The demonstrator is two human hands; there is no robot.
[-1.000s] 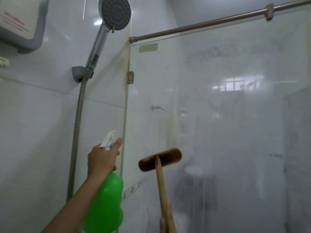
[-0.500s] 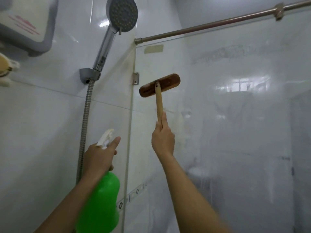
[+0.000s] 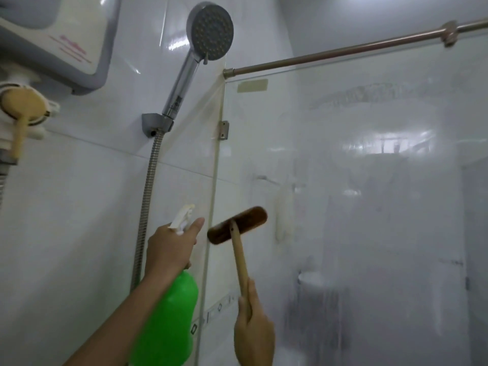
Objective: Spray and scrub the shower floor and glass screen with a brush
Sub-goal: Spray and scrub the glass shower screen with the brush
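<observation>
Brush (image 3: 237,225) head lies against the glass screen (image 3: 369,207), my right hand (image 3: 254,331) fingers wrapped round its handle; left hand (image 3: 169,249) fingers grip the green spray bottle (image 3: 169,323) just beside the screen's edge.

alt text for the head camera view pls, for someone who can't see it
A person's right hand presses a wooden long-handled brush against a hazy glass shower screen, while the left hand holds a green spray bottle. A chrome shower head hangs on the white tiled wall above.
</observation>
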